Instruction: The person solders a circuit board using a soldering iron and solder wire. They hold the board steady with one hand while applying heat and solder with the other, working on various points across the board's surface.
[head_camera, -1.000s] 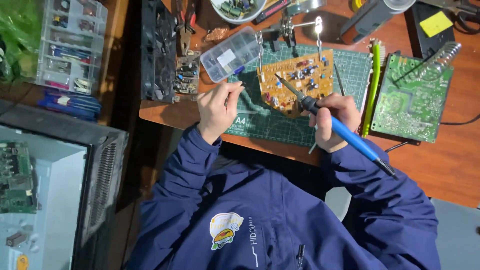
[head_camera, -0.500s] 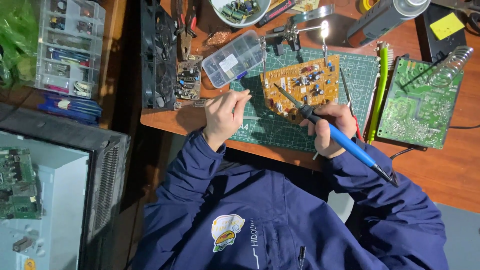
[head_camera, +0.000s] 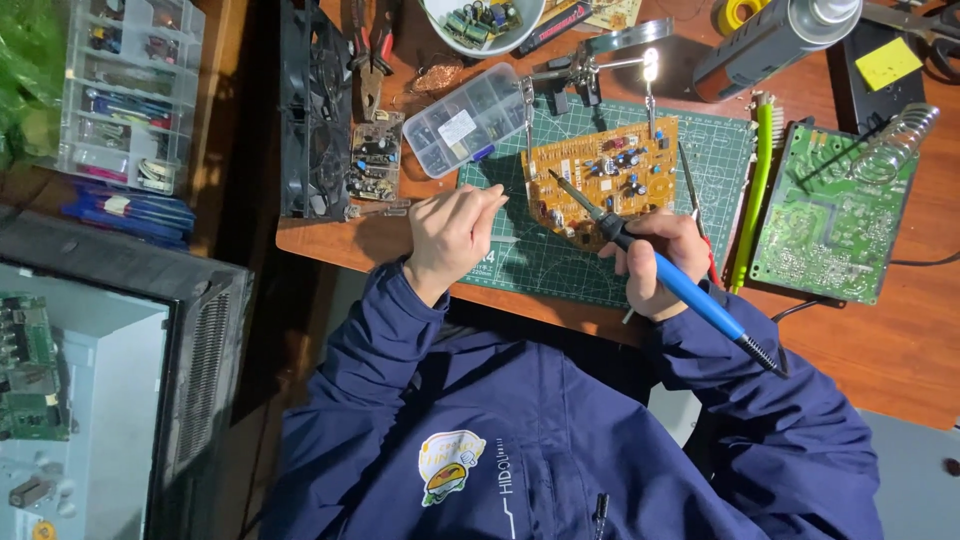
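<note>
A person in a dark blue jacket sat at a wooden workbench (head_camera: 900, 340), seen from above. The right hand (head_camera: 662, 262) was wrapped around the blue handle of a soldering iron (head_camera: 660, 270), fingers pressed together on it, its dark tip lying over the orange circuit board (head_camera: 605, 180) that rested on a green cutting mat (head_camera: 560, 260). The left hand (head_camera: 452, 232) hovered at the mat's left edge, thumb and fingertips pinched together, probably on solder wire, though the strand was too thin to make out. The soldering looked to be mid-way: many parts already stood on the board, and the iron was poised over it, but whether the tip touched a joint could not be told. A clear parts box (head_camera: 470, 118) lay just beyond the left hand, and a green circuit board (head_camera: 835, 215) sat well to the right. The board's individual joints were too small to judge, and the iron's cord ran off behind the sleeve.
</note>
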